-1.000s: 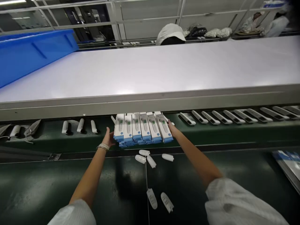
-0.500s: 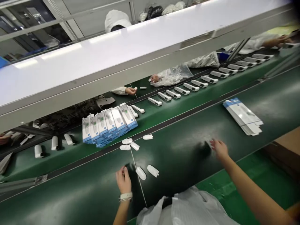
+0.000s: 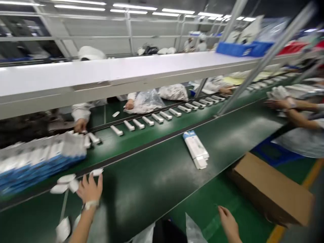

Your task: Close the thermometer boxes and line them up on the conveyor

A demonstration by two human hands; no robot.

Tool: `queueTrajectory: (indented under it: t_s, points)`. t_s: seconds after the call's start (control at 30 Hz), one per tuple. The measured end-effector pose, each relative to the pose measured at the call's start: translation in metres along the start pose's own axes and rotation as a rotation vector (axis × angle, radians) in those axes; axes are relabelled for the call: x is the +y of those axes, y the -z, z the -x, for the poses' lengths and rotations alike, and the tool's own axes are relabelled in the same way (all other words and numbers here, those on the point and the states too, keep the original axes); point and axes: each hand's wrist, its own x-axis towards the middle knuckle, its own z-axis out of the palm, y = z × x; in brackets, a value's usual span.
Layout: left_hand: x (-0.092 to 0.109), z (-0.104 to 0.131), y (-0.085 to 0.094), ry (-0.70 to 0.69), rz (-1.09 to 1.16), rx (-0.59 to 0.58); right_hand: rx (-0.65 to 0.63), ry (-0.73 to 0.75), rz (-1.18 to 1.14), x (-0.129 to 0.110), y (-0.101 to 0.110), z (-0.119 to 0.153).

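Observation:
My left hand (image 3: 89,190), with a white band at the wrist, reaches over the green work surface (image 3: 141,175), fingers spread. Its fingertips are at a white oval piece (image 3: 97,172); whether they touch it is unclear. More white pieces (image 3: 66,179) lie just left of the hand, and another (image 3: 63,229) sits nearer me. Low at the right, beyond the surface's front edge, is my right hand (image 3: 227,221), thumb and fingers together; anything between them is too small to make out. A stack of flat white-and-blue boxes (image 3: 196,146) rests on the surface.
Beyond a dark rail, a green belt carries a row of white devices (image 3: 165,115) and piled blue-and-white boxes (image 3: 43,157). A shelf (image 3: 126,72) and slanted post (image 3: 265,57) stand above. A cardboard box (image 3: 273,189) is at lower right. Other people's hands work across and at right.
The view has swung up and right. My left hand has moved to the white pieces near the rail, its fingers now spread. My right hand has left the surface for the area beyond its front edge.

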Motion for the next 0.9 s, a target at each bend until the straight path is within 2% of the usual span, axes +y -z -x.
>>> queueTrajectory:
  t_s: [0.07,0.17,0.23,0.3,0.37,0.43,0.5,0.53,0.6,0.67,0.77,0.8,0.83,0.9]
  points:
    - [0.047,0.046,-0.02,-0.175,0.073,-0.023,0.015,0.042,-0.061,-0.029,-0.003,-0.038]
    - [0.122,0.106,-0.062,-0.396,0.23,-0.121,0.065,0.162,-0.148,-0.077,-0.016,-0.096]
    - [0.184,0.13,-0.09,-0.474,0.379,-0.265,0.083,0.22,-0.178,-0.103,-0.023,-0.129]
    - [0.256,0.142,-0.107,-0.513,0.528,-0.454,0.082,0.244,-0.19,-0.124,-0.027,-0.156]
    - [0.334,0.149,-0.11,-0.508,0.643,-0.598,0.065,0.249,-0.199,-0.142,-0.026,-0.177]
    - [0.406,0.155,-0.104,-0.386,0.621,-0.746,-0.028,0.265,-0.126,-0.16,-0.024,-0.196]
    - [0.463,0.164,-0.096,-0.296,0.441,-0.891,-0.19,0.296,-0.01,-0.177,-0.024,-0.214]
    - [0.485,0.169,-0.092,-0.255,0.391,-0.904,-0.278,0.316,0.039,-0.184,-0.024,-0.222]
    - [0.516,0.178,-0.089,-0.169,0.297,-0.908,-0.425,0.368,0.078,-0.194,-0.025,-0.235]
    - [0.537,0.183,-0.086,-0.069,0.256,-0.879,-0.54,0.438,0.099,-0.199,-0.022,-0.246]
    - [0.56,0.187,-0.083,0.107,0.238,-0.833,-0.735,0.564,0.216,-0.198,-0.007,-0.264]
    - [0.567,0.188,-0.083,0.161,0.239,-0.81,-0.832,0.613,0.27,-0.198,-0.001,-0.272]
    - [0.574,0.189,-0.083,0.154,0.208,-0.816,-0.931,0.652,0.319,-0.198,0.006,-0.279]
    - [0.587,0.192,-0.082,0.275,0.204,-0.771,-1.086,0.732,0.407,-0.2,0.016,-0.293]
